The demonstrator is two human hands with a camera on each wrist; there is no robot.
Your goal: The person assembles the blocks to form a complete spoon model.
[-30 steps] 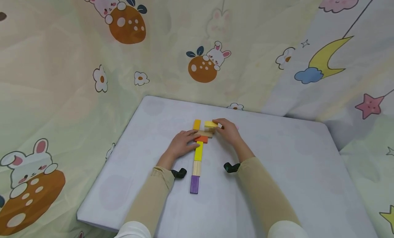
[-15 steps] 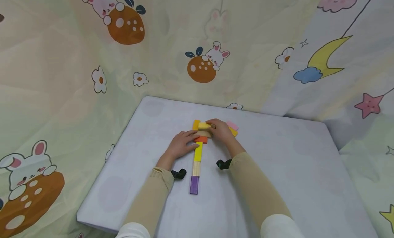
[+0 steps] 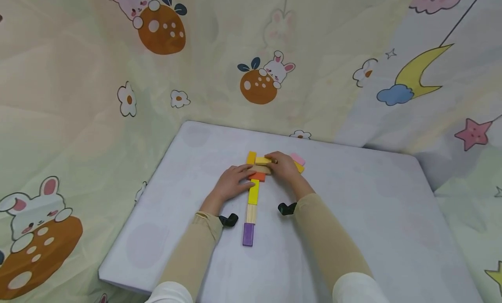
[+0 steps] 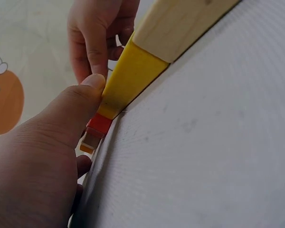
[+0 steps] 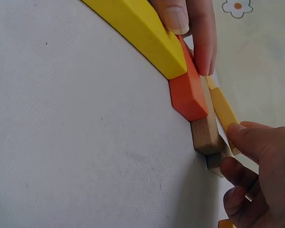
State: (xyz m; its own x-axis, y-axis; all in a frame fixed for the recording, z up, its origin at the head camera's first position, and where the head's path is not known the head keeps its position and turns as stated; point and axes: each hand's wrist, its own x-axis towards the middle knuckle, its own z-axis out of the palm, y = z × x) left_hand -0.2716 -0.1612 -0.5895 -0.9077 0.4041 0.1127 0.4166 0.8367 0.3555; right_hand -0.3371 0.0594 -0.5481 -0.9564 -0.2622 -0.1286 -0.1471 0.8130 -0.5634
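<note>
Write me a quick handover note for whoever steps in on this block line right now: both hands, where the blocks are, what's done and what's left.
Left hand: fingers rest against the orange block and yellow block, steadying the row.
Right hand: pinches a pale yellow block, set on the natural wood block at the row's far end.
Done: a row on the white mat, near to far: purple block, light wood block, yellow, orange.
Left: probably release the pale yellow block; a pink block lies loose beyond the right hand.
</note>
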